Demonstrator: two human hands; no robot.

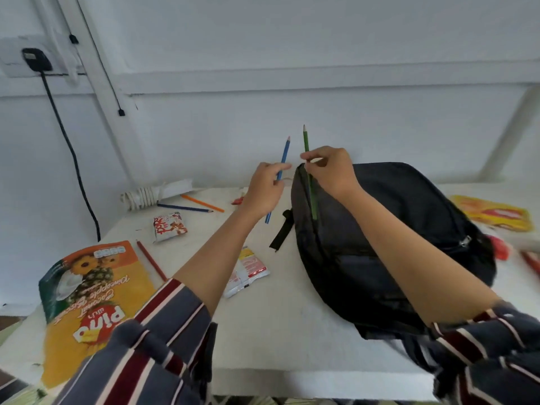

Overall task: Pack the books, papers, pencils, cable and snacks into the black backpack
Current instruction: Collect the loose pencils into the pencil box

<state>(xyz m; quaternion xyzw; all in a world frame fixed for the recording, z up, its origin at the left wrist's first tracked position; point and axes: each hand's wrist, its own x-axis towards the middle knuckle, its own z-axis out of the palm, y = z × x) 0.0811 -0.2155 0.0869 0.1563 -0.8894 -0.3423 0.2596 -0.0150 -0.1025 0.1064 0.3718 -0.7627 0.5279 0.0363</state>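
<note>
The left hand (264, 188) pinches a blue pencil (283, 159) (tip upward) beside the black backpack (380, 244) on the table (277, 331). The right hand (330, 169) grips a green pencil (306, 144) over the backpack's top edge.

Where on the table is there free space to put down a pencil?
Bare table lies at the near edge, between the big Pina packet and the black backpack. The far left is crowded: coiled cable, orange pencil, dark blue pencil, small snack packet.
</note>
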